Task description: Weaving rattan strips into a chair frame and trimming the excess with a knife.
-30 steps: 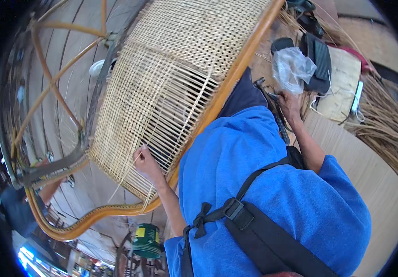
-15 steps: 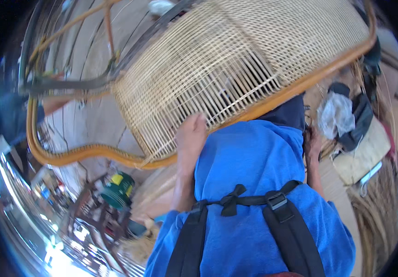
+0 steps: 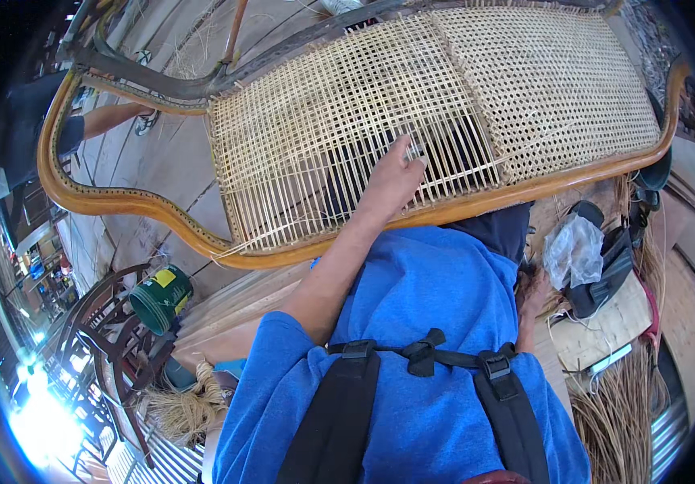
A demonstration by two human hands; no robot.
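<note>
Weaving pale cane panel (image 3: 380, 121), half open grid, left hand (image 3: 392, 181) touching

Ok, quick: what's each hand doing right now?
Left hand: fingers on the pale woven cane panel, grip unclear.
Right hand: low beside the blue shirt, state unclear.

Woven cane panel (image 3: 380, 121): pale straw-coloured strands in an open square lattice on the left part, a tighter, finer weave on the right part. It was stretched inside a curved, glossy orange-brown wooden frame (image 3: 122, 206) with a row of small holes along its rim. The piece lay tilted across the person's lap, the frame's lower rail crossing just above the blue shirt, loose strand ends hanging at the lower left corner.
</note>
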